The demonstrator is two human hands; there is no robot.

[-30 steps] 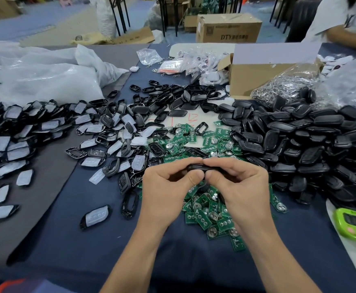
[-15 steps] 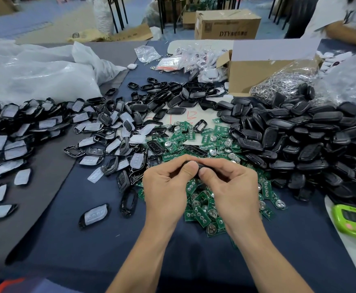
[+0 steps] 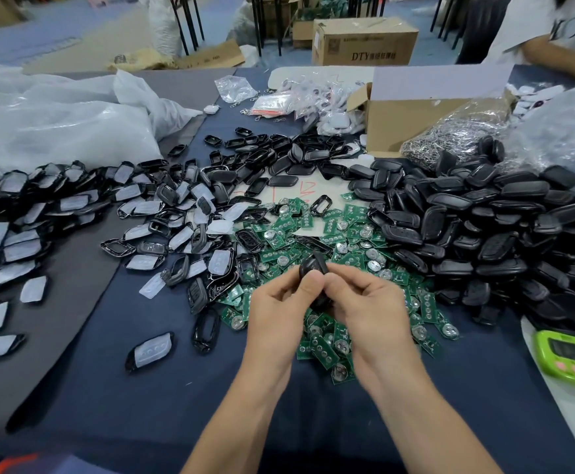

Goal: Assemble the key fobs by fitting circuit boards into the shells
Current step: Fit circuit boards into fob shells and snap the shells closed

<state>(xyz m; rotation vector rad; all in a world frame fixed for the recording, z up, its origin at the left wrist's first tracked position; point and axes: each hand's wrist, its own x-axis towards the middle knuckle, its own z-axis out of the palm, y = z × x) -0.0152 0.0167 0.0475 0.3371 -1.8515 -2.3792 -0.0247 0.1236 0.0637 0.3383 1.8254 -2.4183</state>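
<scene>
A black key fob shell (image 3: 313,268) stands on end between both hands, above a heap of green circuit boards (image 3: 330,234). My left hand (image 3: 279,309) pinches its left side with thumb and fingers. My right hand (image 3: 371,309) grips its right side, fingers curled behind it. Whether a board sits inside the shell is hidden. Black shell backs (image 3: 484,227) are piled to the right. Shell fronts with white film (image 3: 74,213) spread to the left.
A green timer (image 3: 569,354) lies at the right edge. An open cardboard box (image 3: 416,111) and a bag of metal rings (image 3: 450,135) stand at the back right. White plastic bags (image 3: 57,124) fill the back left. Another person's arm (image 3: 559,59) is far right.
The shell was held flat and lengthwise between both hands; now it is turned up on end, and the hands have shifted closer together around it.
</scene>
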